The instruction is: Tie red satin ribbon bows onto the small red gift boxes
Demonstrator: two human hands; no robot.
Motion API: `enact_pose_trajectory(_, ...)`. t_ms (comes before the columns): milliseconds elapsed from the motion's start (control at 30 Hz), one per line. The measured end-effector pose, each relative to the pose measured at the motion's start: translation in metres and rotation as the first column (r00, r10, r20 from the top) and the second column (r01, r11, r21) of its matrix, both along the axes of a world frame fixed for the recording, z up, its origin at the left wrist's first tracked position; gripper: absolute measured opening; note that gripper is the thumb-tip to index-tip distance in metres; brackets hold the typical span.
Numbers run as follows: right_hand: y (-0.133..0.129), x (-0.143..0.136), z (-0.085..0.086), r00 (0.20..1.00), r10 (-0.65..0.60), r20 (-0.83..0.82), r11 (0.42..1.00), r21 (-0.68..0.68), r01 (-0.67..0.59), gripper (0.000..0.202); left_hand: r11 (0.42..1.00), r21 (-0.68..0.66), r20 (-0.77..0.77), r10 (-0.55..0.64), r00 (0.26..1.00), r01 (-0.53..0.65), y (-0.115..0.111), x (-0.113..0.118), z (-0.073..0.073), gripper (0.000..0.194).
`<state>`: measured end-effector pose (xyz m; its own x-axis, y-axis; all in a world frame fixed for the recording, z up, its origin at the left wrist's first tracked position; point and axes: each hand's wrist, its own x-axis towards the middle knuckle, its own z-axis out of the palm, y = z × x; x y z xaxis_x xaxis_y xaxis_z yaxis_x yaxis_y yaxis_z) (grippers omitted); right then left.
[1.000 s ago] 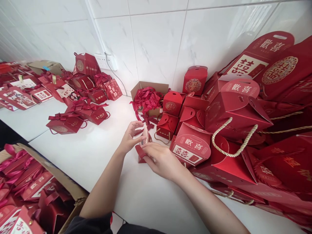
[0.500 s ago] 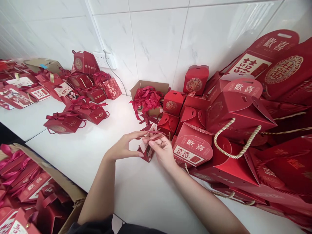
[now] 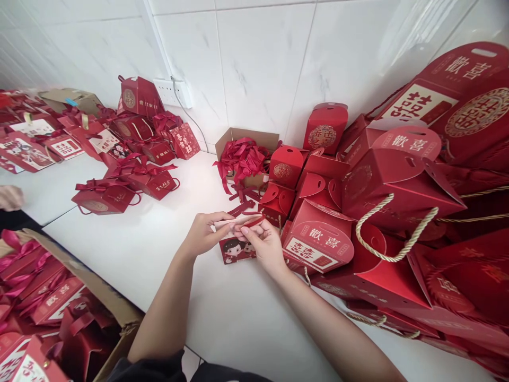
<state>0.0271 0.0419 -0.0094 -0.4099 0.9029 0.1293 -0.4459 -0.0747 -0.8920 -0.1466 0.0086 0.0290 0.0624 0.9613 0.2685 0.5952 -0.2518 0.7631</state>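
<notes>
A small red gift box [image 3: 237, 251] with a cartoon face on its front stands on the white table [image 3: 222, 313], between my two hands. My left hand [image 3: 209, 231] pinches the pale upper flap of this box from the left side. From the right, my right hand [image 3: 262, 241] has its fingers closed on the top edge and flap of the same box. The fingertips of both hands nearly meet there and partly cover the flaps. Just behind lie dark red ribbon pieces [image 3: 243, 207].
An open cardboard box [image 3: 270, 140] holds loose red ribbons. Many red gift boxes [image 3: 318, 239] are stacked at the right. Ribboned boxes [image 3: 105, 197] stand at the left, above a filled carton [image 3: 91, 276]. Another person's hand [image 3: 11, 198] shows at the left edge.
The small box has turned so its cartoon face shows to the front. My left hand has gone from spread around its top to pinching the flap. Another person's hand has appeared at the left.
</notes>
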Motion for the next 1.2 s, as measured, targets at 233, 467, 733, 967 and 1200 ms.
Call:
enact_pose_trajectory(233, -0.001, 0.008, 0.003, 0.983, -0.029, 0.183, 0.973, 0.232, -0.014, 0.023, 0.998, 0.023, 0.044, -0.063, 0.997, 0.063, 0.000, -0.002, -0.001, 0.018)
enact_pose_trajectory(467, -0.002, 0.021, 0.012, 0.891, -0.273, 0.364, 0.773, 0.634, -0.022, 0.006, 0.994, 0.009, 0.078, -0.111, 0.991, 0.111, 0.000, -0.006, -0.002, 0.019)
enact_pose_trajectory(733, -0.005, 0.025, 0.013, 0.840, -0.417, 0.346, 0.595, 0.803, -0.036, 0.015, 0.982, 0.015, 0.104, -0.190, 0.976, 0.190, 0.001, -0.005, -0.001, 0.022)
enact_pose_trajectory(967, -0.006, 0.022, 0.010, 0.824, -0.489, 0.286, 0.491, 0.871, -0.012, 0.016, 0.989, 0.032, 0.073, -0.148, 0.986, 0.146, 0.001, -0.008, -0.003, 0.022)
enact_pose_trajectory(1200, -0.008, 0.020, 0.011, 0.837, -0.462, 0.292, 0.525, 0.851, -0.007, 0.013, 0.986, 0.008, 0.087, -0.165, 0.982, 0.165, 0.000, -0.008, -0.003, 0.021)
